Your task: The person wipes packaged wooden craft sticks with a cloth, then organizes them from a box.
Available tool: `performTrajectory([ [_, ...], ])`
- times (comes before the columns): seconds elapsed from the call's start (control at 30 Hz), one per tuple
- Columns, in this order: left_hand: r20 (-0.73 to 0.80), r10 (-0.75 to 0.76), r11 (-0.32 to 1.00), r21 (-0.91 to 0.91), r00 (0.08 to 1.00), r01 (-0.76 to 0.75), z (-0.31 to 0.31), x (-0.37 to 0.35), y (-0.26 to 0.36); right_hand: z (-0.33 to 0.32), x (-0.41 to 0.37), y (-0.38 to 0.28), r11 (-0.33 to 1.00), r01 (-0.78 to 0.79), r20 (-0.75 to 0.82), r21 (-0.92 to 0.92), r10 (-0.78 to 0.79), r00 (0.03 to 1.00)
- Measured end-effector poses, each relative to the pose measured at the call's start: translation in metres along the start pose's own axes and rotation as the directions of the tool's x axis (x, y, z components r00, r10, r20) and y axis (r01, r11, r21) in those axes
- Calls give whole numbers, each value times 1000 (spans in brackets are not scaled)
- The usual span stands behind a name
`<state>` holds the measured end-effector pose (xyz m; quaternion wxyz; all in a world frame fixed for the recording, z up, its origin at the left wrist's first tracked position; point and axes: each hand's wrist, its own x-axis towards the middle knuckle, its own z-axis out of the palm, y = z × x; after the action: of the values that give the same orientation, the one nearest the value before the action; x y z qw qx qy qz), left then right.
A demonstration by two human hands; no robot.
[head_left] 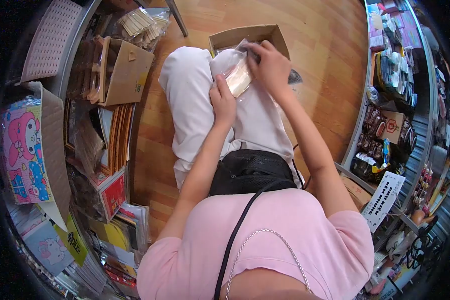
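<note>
A clear plastic packet of pale, flat wooden sticks [239, 80] is held tilted above my knees. My left hand [223, 99] is closed on its left edge, thumb along the side. At the upper end, my right hand [269, 66] pinches the crinkled plastic with bent fingers. An open cardboard box [279, 39] stands on the floor just beyond my knees; its contents are mostly hidden by my hands and legs.
Shelves on the left hold a brown box [127, 72], picture frames [121, 137] and bundles of wooden sticks [137, 24]. On the right, a rack carries packaged goods and a white printed sign [383, 201]. A black pouch [252, 171] rests on my lap.
</note>
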<state>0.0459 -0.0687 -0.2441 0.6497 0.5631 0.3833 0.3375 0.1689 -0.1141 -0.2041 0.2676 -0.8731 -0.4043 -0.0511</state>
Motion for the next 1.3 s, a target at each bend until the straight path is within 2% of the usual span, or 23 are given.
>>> performTrajectory([
  [0.03, 33, -63, 997, 41, 997, 62, -2, -1, 5, 1, -1, 1, 1000, 0, -5, -2, 0, 1000],
  [0.1, 25, -50, 998, 32, 998, 49, -2, -2, 9, 8, -6, 1, 998, -37, -12, 46, 37, 999],
  [0.2, -32, -29, 999, -26, 999, 28, -5, 3, -10, -5, -45, -46, 985, 24, 129, 171, -47, 991],
  [0.3, -42, -60, 996, -67, 997, 57, -6, 7, -20, -4, -48, -37, 982, 108, 123, 153, -128, 984],
  [0.33, -17, -103, 993, -59, 995, 102, -6, 5, -21, -4, -42, -31, 983, 103, 124, 152, -122, 985],
  [0.4, 10, -134, 988, -82, 991, 134, -3, -1, -8, -4, -12, -11, 996, 73, -4, 45, -73, 997],
  [0.47, 5, -32, 999, -33, 999, 33, -1, 1, -6, -2, 5, 5, 997, -75, -39, 6, 76, 996],
  [0.53, 6, -8, 1000, -26, 1000, 8, 1, 0, 1, 4, -3, 2, 996, -83, -34, -17, 82, 996],
  [0.6, 0, 12, 1000, -18, 1000, -12, 1, 3, -4, 2, -29, -26, 994, -23, 47, 104, 18, 999],
  [0.67, 4, -9, 992, -126, 1000, 10, -5, 8, -23, -5, -52, -49, 983, 121, 25, 137, -126, 992],
  [0.73, -28, -54, 995, -87, 998, 52, -3, 3, -20, -5, -48, -38, 988, 122, 57, 93, -127, 990],
  [0.8, 52, -92, 995, -30, 994, 93, -3, 1, -12, -8, -29, -19, 985, 165, 8, 52, -166, 986],
  [0.87, 47, -44, 999, 0, 998, 44, 0, 0, -12, -12, 1, 0, 996, 6, 24, -94, -4, 1000],
  [0.93, 65, 0, 998, -55, 998, 3, 2, 2, -10, -6, 5, 7, 994, -101, -15, -51, 100, 995],
  [0.97, 67, 5, 998, -58, 998, -1, 1, 3, -6, -5, -1, 2, 998, -49, -15, -31, 49, 999],
  [1.0, 84, -81, 996, -20, 993, 83, -2, 2, -2, -2, -14, -8, 1000, 4, -13, -10, -4, 1000],
  [1.03, 96, -169, 986, 20, 981, 168, -4, 2, 0, -6, -28, -26, 996, -35, 99, 82, 27, 995],
  [1.07, 93, -171, 985, 21, 981, 170, -3, 2, -6, -10, -42, -40, 994, 62, 119, 95, -74, 990],
  [1.13, -17, -93, 969, -231, 996, 86, 2, 0, -14, -8, -54, -42, 983, 159, 53, 92, -164, 985],
  [1.17, -54, -92, 994, -56, 994, 89, 2, 0, -13, -8, -50, -38, 984, 155, 51, 93, -160, 986],
  [1.2, -50, -93, 995, -52, 994, 90, 0, 0, -12, -9, -42, -28, 985, 163, 58, 61, -166, 984],
  [1.27, 83, -97, 995, 5, 992, 97, -3, 0, -9, -15, -18, -10, 989, 141, 56, -49, -138, 989],
  [1.3, 73, -63, 998, -8, 995, 64, 0, 1, -15, -11, -5, 7, 993, 87, -13, -78, -88, 996],
])
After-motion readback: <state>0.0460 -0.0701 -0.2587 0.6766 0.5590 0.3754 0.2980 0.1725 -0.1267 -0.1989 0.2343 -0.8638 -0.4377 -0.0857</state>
